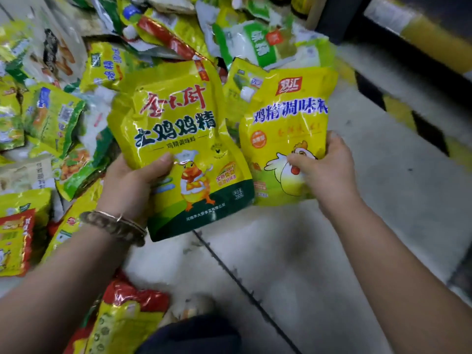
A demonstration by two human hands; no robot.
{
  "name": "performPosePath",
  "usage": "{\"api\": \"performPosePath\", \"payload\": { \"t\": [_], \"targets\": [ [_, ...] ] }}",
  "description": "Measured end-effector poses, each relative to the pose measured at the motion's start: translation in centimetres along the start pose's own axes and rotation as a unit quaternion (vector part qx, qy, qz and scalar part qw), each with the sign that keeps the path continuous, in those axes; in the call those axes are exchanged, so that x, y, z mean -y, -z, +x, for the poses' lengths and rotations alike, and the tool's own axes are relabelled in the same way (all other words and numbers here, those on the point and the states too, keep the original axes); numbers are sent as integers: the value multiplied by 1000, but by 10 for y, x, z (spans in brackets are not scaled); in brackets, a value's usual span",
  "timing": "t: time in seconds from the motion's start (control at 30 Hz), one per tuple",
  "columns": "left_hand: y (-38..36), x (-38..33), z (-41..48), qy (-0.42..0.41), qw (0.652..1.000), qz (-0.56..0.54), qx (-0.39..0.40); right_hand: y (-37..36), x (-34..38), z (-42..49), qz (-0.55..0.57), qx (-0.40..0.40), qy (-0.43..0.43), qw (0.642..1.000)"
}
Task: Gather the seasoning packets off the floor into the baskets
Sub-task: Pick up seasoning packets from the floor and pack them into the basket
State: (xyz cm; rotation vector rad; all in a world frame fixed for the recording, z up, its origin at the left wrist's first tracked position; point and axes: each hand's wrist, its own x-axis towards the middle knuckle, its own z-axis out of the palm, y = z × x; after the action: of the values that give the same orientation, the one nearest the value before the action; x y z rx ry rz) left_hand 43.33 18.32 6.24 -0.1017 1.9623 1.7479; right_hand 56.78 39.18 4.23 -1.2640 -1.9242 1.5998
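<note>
Littering the grey floor (pixel 332 251), seasoning packets (pixel 63 111) pile near yellow-black striping (pixel 398 108).

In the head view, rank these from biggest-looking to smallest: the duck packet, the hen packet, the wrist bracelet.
1. duck packet, possibly just nearer the camera.
2. hen packet, partly hidden behind it.
3. bracelet, clearly smallest.

Packet pile (pixel 58 116) blurred, cut off left, top.
</note>
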Motion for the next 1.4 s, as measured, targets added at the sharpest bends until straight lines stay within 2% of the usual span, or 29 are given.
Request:
{"api": "performPosePath", "payload": {
  "t": [0.1,0.3,0.47,0.53,0.63,0.83,0.93,0.97,1.03,1.07,1.1,1.13,1.17,1.2,1.23,1.3,1.4],
  "targets": [
    [-42,-52,-38,-19,999,25,25,63,22,-24,26,-78,-33,996],
    [-108,-162,-132,12,992,90,88,172,101,-108,102,-180,-89,974],
    [-175,-232,-232,55,972,173,146,285,158,-185,175,-281,-127,935],
    [-211,-240,-273,50,957,193,210,339,164,-216,207,-321,-143,913],
    [-278,-231,-336,35,916,250,312,427,154,-260,183,-364,-154,900],
    [-411,-175,-412,5,861,242,448,578,87,-300,169,-462,-166,855],
    [-462,-143,-433,-21,856,266,443,615,53,-292,158,-455,-177,858],
    [-473,-131,-438,-69,856,300,415,619,42,-288,127,-438,-195,868],
    [-484,-113,-445,-170,839,397,331,622,26,-280,-15,-412,-245,878],
    [-484,-110,-450,-217,823,436,293,623,20,-277,-106,-396,-240,880],
    [-485,-106,-453,-275,793,465,283,623,14,-273,-191,-372,-213,883],
    [-486,-104,-459,-332,743,498,298,621,12,-270,-266,-334,-186,885],
    [-489,-101,-464,-375,679,539,329,618,10,-265,-321,-287,-167,887],
    [-493,-96,-468,-399,615,578,360,615,6,-260,-350,-245,-153,891],
    [-498,-91,-470,-408,567,606,380,610,6,-255,-362,-218,-146,894],
    [-510,-83,-471,-410,521,641,387,599,2,-246,-374,-216,-141,891],
    [-513,-67,-473,-443,490,665,349,589,-5,-242,-374,-231,-160,884]
  ]
}}
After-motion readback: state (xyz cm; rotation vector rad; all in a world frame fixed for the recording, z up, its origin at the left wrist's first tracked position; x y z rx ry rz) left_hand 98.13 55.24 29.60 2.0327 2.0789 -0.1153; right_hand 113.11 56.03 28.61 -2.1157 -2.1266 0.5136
